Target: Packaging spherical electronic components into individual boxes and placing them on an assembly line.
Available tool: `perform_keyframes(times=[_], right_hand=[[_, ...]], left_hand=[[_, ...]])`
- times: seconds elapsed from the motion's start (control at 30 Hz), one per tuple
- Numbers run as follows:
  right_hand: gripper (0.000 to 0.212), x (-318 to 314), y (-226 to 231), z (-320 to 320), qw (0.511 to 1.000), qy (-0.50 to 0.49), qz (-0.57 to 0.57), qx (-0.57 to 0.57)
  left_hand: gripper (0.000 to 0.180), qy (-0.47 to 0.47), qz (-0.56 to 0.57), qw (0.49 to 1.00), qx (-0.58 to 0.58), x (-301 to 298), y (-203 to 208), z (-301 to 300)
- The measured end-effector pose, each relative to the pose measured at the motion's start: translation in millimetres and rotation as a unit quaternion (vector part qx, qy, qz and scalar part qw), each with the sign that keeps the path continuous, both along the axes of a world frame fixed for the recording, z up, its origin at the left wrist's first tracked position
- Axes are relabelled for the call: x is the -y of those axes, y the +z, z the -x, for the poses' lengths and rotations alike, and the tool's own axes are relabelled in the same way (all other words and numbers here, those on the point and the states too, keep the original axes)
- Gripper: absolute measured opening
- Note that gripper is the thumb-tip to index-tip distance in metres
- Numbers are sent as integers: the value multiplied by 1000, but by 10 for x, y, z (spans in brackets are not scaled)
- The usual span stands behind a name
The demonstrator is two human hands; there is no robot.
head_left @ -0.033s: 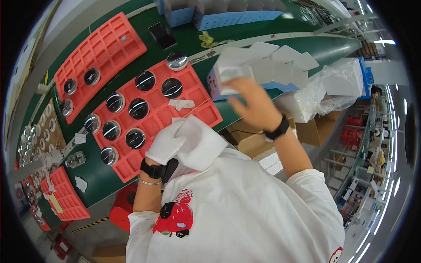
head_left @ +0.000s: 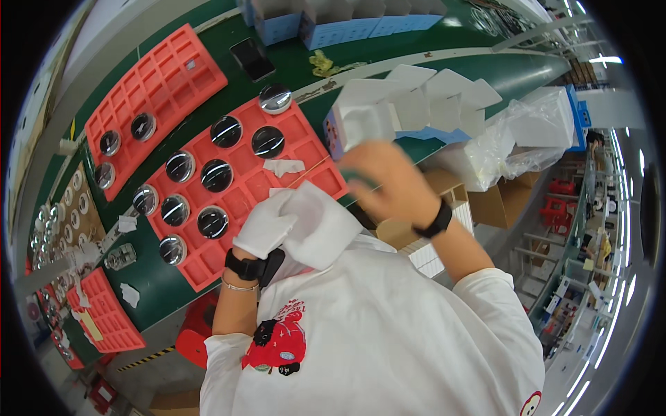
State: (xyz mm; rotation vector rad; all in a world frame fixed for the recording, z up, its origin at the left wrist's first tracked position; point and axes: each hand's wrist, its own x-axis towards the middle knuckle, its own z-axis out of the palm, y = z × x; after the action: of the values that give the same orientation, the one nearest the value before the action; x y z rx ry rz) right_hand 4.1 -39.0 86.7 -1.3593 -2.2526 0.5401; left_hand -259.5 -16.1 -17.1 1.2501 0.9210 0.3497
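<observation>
My left hand (head_left: pixel 266 225), in a white glove, is closed on a white foam pouch (head_left: pixel 322 229) held in front of my chest. My right hand (head_left: pixel 390 182) is bare and somewhat blurred, with thumb and fingers apart and nothing visible in them. It hovers between the pouch and an opened box (head_left: pixel 333 135) with a white lining. Left of my hands lies a red compartment tray (head_left: pixel 243 161) carrying several round, dark, glossy lens-like pieces (head_left: pixel 216 175) with clear rims. A crumpled white tissue (head_left: pixel 283 167) and a thin stick (head_left: pixel 309 171) rest on this tray.
Farther left stands a second red tray (head_left: pixel 156 83) with a few round pieces. A phone (head_left: pixel 252 59) lies on the green bench beyond. Open boxes (head_left: pixel 444 104) and clear plastic wrapping (head_left: pixel 524 135) stand to the right; a cardboard carton (head_left: pixel 451 184) sits below my right hand.
My right hand has moved away from the opened box, down toward my body, and its fingers are more bent. My left hand still holds the foam pouch in nearly the same place.
</observation>
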Motion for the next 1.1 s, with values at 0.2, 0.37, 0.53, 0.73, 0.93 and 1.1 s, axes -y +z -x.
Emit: perform_keyframes(times=[0.2, 0.37, 0.53, 0.73, 0.93, 1.1], right_hand=[[36, 660, -69, 40, 980, 31, 102, 167], [26, 599, -97, -687, 963, -248, 29, 105], [23, -42, -689, -1289, 910, -306, -254, 117], [27, -347, -1204, -1403, 952, -223, -74, 199], [21, -1017, -1067, -1551, 953, -140, 194, 188], [23, -1320, -1607, -1682, 918, -135, 302, 218]], left_hand=[[45, -107, -138, 983, -61, -298, 153, -818], [57, 197, -51, 979, -5, -478, 268, -1384], [71, 138, -390, 887, -204, -623, -185, -1772], [70, 166, -358, 893, -214, -639, -338, -1851], [68, 138, -308, 911, -237, -664, -140, -1963], [69, 134, -338, 897, -253, -653, -320, -1965]])
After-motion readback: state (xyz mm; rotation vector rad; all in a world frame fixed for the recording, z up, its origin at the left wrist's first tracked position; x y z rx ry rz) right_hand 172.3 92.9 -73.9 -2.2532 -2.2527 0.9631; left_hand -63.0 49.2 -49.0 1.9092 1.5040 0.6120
